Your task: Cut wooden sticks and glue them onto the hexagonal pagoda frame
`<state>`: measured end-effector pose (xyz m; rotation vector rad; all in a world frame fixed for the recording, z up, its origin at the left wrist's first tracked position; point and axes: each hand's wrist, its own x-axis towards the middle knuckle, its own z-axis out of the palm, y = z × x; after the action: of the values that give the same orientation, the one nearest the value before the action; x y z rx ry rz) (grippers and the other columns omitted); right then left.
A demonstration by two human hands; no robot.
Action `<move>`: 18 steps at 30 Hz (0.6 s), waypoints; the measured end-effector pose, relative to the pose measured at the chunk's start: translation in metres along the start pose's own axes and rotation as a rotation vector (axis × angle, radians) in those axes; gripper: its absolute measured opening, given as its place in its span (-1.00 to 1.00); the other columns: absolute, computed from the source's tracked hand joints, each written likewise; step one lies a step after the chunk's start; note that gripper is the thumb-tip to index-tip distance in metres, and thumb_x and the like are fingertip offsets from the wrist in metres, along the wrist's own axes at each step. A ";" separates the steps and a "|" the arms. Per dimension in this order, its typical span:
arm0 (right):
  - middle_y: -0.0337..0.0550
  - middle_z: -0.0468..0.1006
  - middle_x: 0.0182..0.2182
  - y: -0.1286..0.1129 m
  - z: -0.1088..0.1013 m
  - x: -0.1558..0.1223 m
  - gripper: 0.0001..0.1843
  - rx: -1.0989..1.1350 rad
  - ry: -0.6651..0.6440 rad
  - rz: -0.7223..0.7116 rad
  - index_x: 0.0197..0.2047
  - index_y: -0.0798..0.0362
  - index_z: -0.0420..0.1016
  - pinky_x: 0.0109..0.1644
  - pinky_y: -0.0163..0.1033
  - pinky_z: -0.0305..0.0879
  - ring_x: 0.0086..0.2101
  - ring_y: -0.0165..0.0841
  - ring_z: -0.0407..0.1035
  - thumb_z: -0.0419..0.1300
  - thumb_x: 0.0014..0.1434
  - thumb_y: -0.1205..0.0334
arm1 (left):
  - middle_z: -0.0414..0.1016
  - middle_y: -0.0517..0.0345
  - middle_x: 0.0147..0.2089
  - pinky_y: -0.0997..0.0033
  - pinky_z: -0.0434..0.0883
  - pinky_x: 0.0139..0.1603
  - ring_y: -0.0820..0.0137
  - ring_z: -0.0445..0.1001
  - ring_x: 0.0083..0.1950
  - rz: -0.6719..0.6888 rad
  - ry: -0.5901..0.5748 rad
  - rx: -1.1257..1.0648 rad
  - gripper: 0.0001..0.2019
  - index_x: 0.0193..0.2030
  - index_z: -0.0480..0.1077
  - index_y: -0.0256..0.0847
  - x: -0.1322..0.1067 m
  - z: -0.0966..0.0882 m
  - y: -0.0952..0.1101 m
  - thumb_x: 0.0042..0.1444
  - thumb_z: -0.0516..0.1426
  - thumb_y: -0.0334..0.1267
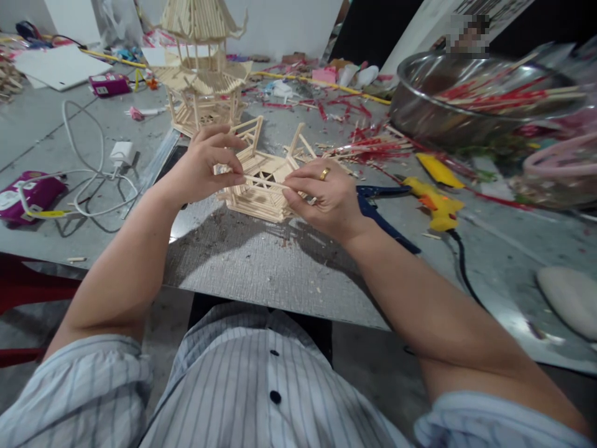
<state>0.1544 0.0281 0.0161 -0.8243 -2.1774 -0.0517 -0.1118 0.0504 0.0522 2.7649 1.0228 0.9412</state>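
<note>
A small hexagonal model of thin wooden sticks [263,186] rests on a grey mat [242,255] in front of me. My left hand [205,168] pinches one end of a thin wooden stick [265,181] laid across the model's top. My right hand [326,196], with a gold ring, pinches the stick's other end. Both hands press against the model's sides.
A taller stick pagoda [203,68] stands behind the model. A yellow glue gun [433,202] and blue pliers [377,208] lie to the right, near a metal bowl of red-tipped sticks [471,93]. White charger and cable [119,155] and a purple pack [28,196] lie left.
</note>
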 end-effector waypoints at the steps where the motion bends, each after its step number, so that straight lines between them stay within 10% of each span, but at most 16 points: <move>1: -0.08 0.60 -0.24 0.000 0.000 -0.001 -0.72 0.017 -0.004 0.027 -0.22 -0.05 0.56 0.07 0.02 0.27 -0.14 -0.21 0.44 0.06 0.27 0.05 | 0.52 0.03 0.09 -0.05 0.19 0.29 0.10 0.25 0.29 0.005 0.005 -0.004 -0.74 -0.31 0.55 -0.18 0.000 0.001 -0.002 0.14 0.21 -0.01; 18: -0.14 0.58 -0.30 0.000 -0.003 -0.004 -0.75 0.189 -0.005 0.142 -0.26 -0.02 0.48 -0.05 -0.07 0.31 -0.23 -0.27 0.43 0.10 0.23 0.00 | 0.52 0.10 0.07 0.05 0.20 0.30 0.18 0.26 0.28 0.017 0.011 0.000 -0.76 -0.35 0.51 -0.08 0.001 -0.002 -0.011 0.14 0.18 0.01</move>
<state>0.1583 0.0247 0.0157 -0.8677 -2.0844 0.2246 -0.1183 0.0594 0.0515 2.7760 1.0025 0.9599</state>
